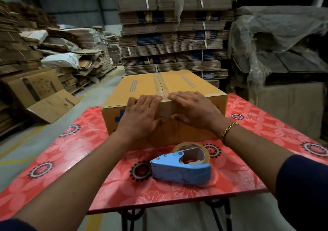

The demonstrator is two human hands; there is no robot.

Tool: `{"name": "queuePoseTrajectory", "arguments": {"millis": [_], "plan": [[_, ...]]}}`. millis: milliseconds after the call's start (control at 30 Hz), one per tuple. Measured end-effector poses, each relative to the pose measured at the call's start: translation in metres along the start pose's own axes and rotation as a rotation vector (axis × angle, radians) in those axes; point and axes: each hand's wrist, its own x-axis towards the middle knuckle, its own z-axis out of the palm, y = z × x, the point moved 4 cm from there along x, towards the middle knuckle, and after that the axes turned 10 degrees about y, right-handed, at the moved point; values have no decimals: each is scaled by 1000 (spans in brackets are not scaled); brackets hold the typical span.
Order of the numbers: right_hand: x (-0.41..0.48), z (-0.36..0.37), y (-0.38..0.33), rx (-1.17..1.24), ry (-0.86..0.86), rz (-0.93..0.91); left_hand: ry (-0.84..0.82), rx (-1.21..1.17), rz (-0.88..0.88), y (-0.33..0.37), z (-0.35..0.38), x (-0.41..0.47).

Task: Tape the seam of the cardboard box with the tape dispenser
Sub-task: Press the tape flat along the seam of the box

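A closed yellow-brown cardboard box (138, 87) sits on the red flowered table (71, 152). Clear tape (160, 85) runs along its centre seam and folds down over the near edge. My left hand (142, 113) lies flat over that near top edge just left of the seam, fingers together. My right hand (193, 110) presses flat on the same edge just right of the seam. Neither hand holds anything. The blue tape dispenser (181, 168) with its roll of clear tape lies on the table in front of the box, between my forearms.
A tall stack of bundled flat cartons (174, 35) stands right behind the box. Loose cardboard piles (44, 53) fill the left side, and plastic-covered goods (276, 41) the right. The table's near edge is at my forearms.
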Motion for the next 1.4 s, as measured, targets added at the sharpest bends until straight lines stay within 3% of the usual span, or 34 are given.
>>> {"name": "queuePoseTrajectory", "arguments": {"millis": [100, 200, 300, 500, 833, 900, 1033, 1133, 1200, 1267, 1333, 1400], "plan": [[2, -1, 2, 72, -25, 71, -53, -6, 6, 0, -1, -1], [9, -2, 4, 174, 79, 150, 41, -84, -57, 1, -8, 0], [9, 0, 2, 171, 133, 118, 113, -100, -84, 2, -7, 1], [5, 8, 7, 69, 58, 47, 90, -43, -5, -2, 1, -2], [1, -1, -2, 52, -137, 119, -74, -13, -14, -1, -1, -4], [-4, -9, -7, 138, -73, 176, -126, -34, -28, -2, -3, -4], [-40, -33, -13, 213, 243, 353, -182, -193, -109, 0, -13, -1], [-74, -43, -12, 176, 247, 520, -115, -305, -203, 5, -25, -12], [-94, -47, -9, 194, 148, 644, 62, -377, -307, 9, -38, -32], [-111, -41, -10, 358, -123, 800, 118, -432, -453, 14, -46, -58], [-121, -35, -17, 438, -382, 886, -104, -502, -593, 22, -36, -84], [-121, -32, -24, 428, -496, 896, -413, -607, -681, 32, -22, -104]]}}
